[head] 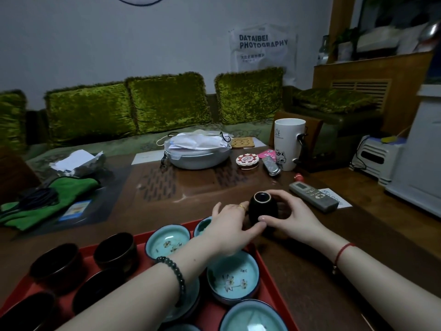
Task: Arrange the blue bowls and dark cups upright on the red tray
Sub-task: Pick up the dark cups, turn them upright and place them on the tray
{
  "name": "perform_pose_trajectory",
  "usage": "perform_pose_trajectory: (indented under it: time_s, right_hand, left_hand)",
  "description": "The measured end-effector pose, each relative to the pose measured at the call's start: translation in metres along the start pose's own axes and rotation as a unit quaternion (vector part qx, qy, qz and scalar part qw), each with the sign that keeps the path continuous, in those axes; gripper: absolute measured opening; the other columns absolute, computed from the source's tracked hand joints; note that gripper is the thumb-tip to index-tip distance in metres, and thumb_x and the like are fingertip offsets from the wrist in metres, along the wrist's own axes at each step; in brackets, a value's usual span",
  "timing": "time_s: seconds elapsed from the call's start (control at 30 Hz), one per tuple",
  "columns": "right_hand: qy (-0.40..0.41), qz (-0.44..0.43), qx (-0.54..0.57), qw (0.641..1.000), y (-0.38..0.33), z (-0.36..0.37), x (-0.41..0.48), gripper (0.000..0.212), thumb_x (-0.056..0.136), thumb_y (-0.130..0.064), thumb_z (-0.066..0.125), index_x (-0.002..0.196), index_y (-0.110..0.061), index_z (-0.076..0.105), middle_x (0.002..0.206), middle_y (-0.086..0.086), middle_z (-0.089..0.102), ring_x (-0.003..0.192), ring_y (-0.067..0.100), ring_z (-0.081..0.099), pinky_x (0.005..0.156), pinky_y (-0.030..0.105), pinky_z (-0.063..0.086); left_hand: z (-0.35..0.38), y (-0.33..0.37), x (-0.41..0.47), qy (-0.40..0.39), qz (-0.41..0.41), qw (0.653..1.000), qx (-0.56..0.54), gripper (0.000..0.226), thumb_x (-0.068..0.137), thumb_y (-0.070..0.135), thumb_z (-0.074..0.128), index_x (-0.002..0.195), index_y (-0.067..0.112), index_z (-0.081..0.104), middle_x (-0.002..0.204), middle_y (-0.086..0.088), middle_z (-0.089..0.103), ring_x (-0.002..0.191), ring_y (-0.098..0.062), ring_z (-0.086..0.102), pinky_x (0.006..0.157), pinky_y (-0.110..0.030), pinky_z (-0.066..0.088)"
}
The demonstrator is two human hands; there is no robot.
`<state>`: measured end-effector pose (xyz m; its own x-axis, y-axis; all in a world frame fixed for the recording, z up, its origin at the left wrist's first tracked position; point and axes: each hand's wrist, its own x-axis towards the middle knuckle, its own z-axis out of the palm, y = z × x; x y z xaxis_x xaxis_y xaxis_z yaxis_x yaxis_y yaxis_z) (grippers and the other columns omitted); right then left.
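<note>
- Red tray [87, 253] sits at the table's [310, 271] near edge. Its right half is packed with blue bowls [232, 278], so dropping anything in there could clip a rim.
- The left forearm hangs right over those bowls. A careless pull back might knock one.
- Dark cup [262, 209] is off the tray, just past its far right corner. Its small pale ring faces up and tips toward the far edge, so the axis is near vertical. Probably it's foot-up, but the light's dim.
- Left hand [229, 225] and right hand [293, 218] both clasp it. It could slip while being flipped.
</note>
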<state>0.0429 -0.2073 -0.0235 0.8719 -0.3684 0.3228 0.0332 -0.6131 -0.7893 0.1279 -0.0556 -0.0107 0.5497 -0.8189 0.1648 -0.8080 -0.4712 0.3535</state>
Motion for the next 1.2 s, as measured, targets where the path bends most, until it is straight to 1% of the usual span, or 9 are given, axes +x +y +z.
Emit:
perform_pose_trajectory:
  time_s: [0.23, 0.37, 0.53, 0.6, 0.7, 0.77, 0.93, 1.07, 1.2]
  right_hand:
    - [0.007, -0.076, 0.021, 0.997, -0.049, -0.001, -0.013, 0.061, 0.061, -0.016, 0.080, 0.112, -0.036, 0.054, 0.116, -0.006, 0.058, 0.108, 0.001, 0.055, 0.093, 0.018, 0.045]
    - [-0.015, -0.139, 0.002, 0.990, -0.085, 0.007, -0.022, 0.066, 0.061, -0.013, 0.078, 0.110, -0.045, 0.048, 0.117, -0.009, 0.056, 0.110, -0.005, 0.052, 0.093, 0.009, 0.042]
    - [-0.050, -0.156, 0.063, 0.984, -0.120, 0.023, -0.034, 0.074, 0.061, -0.011, 0.081, 0.122, -0.033, 0.044, 0.117, -0.007, 0.056, 0.109, -0.005, 0.054, 0.091, 0.010, 0.043]
    - [-0.066, -0.137, 0.112, 0.982, -0.130, 0.032, -0.040, 0.078, 0.061, -0.009, 0.081, 0.125, -0.027, 0.042, 0.117, -0.002, 0.057, 0.106, -0.008, 0.055, 0.085, 0.007, 0.044]
    - [-0.102, -0.119, 0.147, 0.977, -0.148, 0.046, -0.049, 0.078, 0.059, -0.008, 0.082, 0.123, -0.028, 0.043, 0.116, 0.001, 0.058, 0.101, -0.003, 0.060, 0.083, 0.011, 0.047]
    - [-0.113, -0.124, 0.153, 0.974, -0.160, 0.055, -0.054, 0.077, 0.057, -0.009, 0.083, 0.119, -0.033, 0.045, 0.113, -0.003, 0.059, 0.097, 0.001, 0.063, 0.084, 0.013, 0.049]
    - [-0.126, -0.138, 0.168, 0.968, -0.193, 0.078, -0.068, 0.078, 0.048, -0.028, 0.085, 0.115, -0.040, 0.048, 0.115, -0.009, 0.060, 0.103, 0.001, 0.061, 0.085, 0.017, 0.050]
    - [-0.143, -0.121, 0.236, 0.954, -0.208, 0.108, -0.077, 0.075, 0.055, -0.002, 0.082, 0.115, -0.033, 0.051, 0.116, -0.003, 0.060, 0.102, 0.004, 0.063, 0.079, 0.018, 0.052]
    - [-0.151, -0.093, 0.282, 0.943, -0.219, 0.140, -0.087, 0.067, 0.056, 0.005, 0.079, 0.110, -0.027, 0.054, 0.113, -0.002, 0.062, 0.094, 0.003, 0.065, 0.077, 0.016, 0.051]
  left_hand:
    - [-0.032, 0.000, -0.027, 0.086, -0.034, 0.975, -0.200, 0.054, 0.071, 0.063, 0.051, 0.119, 0.038, 0.042, 0.117, 0.005, 0.062, 0.118, -0.019, 0.050, 0.106, -0.040, 0.035]
    - [-0.053, -0.001, -0.050, 0.098, -0.053, 0.950, -0.290, 0.052, 0.066, 0.059, 0.062, 0.110, 0.031, 0.050, 0.106, 0.005, 0.067, 0.104, -0.012, 0.060, 0.099, -0.039, 0.045]
    - [-0.075, -0.012, -0.087, 0.068, -0.075, 0.888, -0.448, 0.038, 0.072, 0.041, 0.070, 0.101, 0.023, 0.053, 0.097, 0.001, 0.067, 0.084, -0.002, 0.066, 0.076, -0.016, 0.051]
    - [-0.082, -0.018, -0.103, 0.071, -0.085, 0.866, -0.487, 0.050, 0.060, 0.043, 0.075, 0.100, 0.023, 0.053, 0.098, -0.004, 0.066, 0.086, -0.009, 0.065, 0.077, -0.023, 0.048]
    - [-0.093, -0.028, -0.128, 0.070, -0.088, 0.860, -0.498, 0.061, 0.046, 0.052, 0.069, 0.099, 0.027, 0.053, 0.092, 0.008, 0.067, 0.084, -0.008, 0.060, 0.071, -0.026, 0.041]
    - [-0.101, -0.038, -0.145, 0.068, -0.070, 0.858, -0.504, 0.055, 0.049, 0.047, 0.070, 0.098, 0.026, 0.057, 0.085, 0.013, 0.070, 0.078, -0.002, 0.062, 0.068, -0.024, 0.041]
    - [-0.123, -0.060, -0.191, 0.115, -0.042, 0.876, -0.466, 0.036, 0.065, 0.022, 0.071, 0.101, 0.023, 0.064, 0.093, 0.011, 0.074, 0.091, -0.003, 0.065, 0.074, -0.015, 0.049]
    - [-0.136, -0.070, -0.227, 0.171, -0.040, 0.887, -0.427, 0.044, 0.064, 0.017, 0.078, 0.103, 0.028, 0.061, 0.096, 0.015, 0.073, 0.097, -0.001, 0.064, 0.079, -0.013, 0.048]
    - [-0.143, -0.079, -0.261, 0.222, -0.041, 0.890, -0.395, 0.048, 0.067, 0.006, 0.073, 0.109, 0.023, 0.058, 0.107, 0.009, 0.067, 0.095, 0.004, 0.063, 0.077, -0.008, 0.046]
